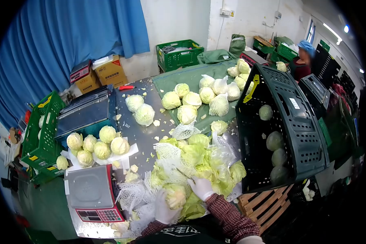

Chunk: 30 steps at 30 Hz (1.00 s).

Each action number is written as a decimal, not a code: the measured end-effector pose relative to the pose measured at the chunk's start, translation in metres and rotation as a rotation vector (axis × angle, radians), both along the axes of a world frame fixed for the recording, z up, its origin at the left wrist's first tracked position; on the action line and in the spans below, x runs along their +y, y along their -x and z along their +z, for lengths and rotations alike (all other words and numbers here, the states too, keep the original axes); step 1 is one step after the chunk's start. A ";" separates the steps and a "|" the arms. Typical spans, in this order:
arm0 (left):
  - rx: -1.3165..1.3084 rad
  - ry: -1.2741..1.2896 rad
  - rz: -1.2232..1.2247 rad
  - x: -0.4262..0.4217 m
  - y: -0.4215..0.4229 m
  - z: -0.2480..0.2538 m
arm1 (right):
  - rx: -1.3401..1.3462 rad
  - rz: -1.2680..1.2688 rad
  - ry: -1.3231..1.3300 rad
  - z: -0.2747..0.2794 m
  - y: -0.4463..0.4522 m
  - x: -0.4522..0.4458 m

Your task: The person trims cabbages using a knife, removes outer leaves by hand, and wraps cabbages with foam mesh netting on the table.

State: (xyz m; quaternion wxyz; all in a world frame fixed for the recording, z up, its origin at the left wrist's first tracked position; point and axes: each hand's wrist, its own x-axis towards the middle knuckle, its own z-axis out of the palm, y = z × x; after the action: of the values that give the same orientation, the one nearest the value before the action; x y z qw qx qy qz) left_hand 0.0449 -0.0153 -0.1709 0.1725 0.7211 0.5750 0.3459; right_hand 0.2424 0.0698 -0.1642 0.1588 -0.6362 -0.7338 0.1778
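My left hand [165,208], in a white glove, is closed around the side of a cabbage [176,196] near the table's front edge. Just above and to the right, my gloved right hand [201,188] grips a thin knife [183,173], its blade pointing away to the upper left. Both hands are close to a heap of loose cabbage leaves [194,153]. White foam netting [169,153] lies over these leaves, and more netting [131,195] is bunched left of my left hand.
A red scale [89,188] stands at front left, with several trimmed cabbages [102,150] behind it. More cabbages [187,114] sit on a green cloth [166,84]. A dark tilted crate [299,134] holding cabbages borders the right side. A co-worker [301,65] is at back right.
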 end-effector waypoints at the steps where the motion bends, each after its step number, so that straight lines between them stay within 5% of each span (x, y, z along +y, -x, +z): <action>1: -0.004 0.006 0.003 -0.004 0.006 0.001 | -0.004 0.003 0.006 0.001 0.000 -0.014; 3: -0.266 0.180 0.119 -0.004 0.016 0.005 | 0.273 -0.107 0.098 -0.008 -0.001 -0.040; 4: -0.270 0.174 0.139 -0.005 0.017 0.010 | 0.270 -0.086 0.098 -0.019 0.004 -0.051; 6: -0.032 0.202 0.059 -0.003 0.027 0.023 | 0.789 -0.196 0.350 -0.040 0.023 -0.068; 10: 0.040 0.263 0.119 0.002 0.017 0.026 | 0.895 -0.158 0.352 0.015 0.028 -0.074; 11: -0.040 0.282 0.142 0.005 0.015 0.021 | 0.892 -0.161 0.346 0.019 0.024 -0.077; 13: -0.124 0.302 0.164 0.008 0.015 0.019 | 0.393 0.049 -0.053 0.024 0.014 -0.082; 17: -0.046 0.328 -0.089 0.018 0.032 0.022 | 0.210 0.174 -0.018 0.029 0.006 -0.088; 24: 0.158 0.326 0.008 0.011 0.016 0.045 | 0.198 0.239 -0.058 0.018 0.005 -0.085; 30: 0.049 0.448 0.038 0.006 0.017 0.026 | 0.133 0.326 -0.070 0.010 0.003 -0.077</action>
State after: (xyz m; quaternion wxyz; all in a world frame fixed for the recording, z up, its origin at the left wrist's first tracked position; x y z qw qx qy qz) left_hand 0.0282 -0.0094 -0.1450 0.3078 0.6620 0.6549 0.1953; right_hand 0.2396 -0.0075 -0.1542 0.1982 -0.4898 -0.8207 0.2174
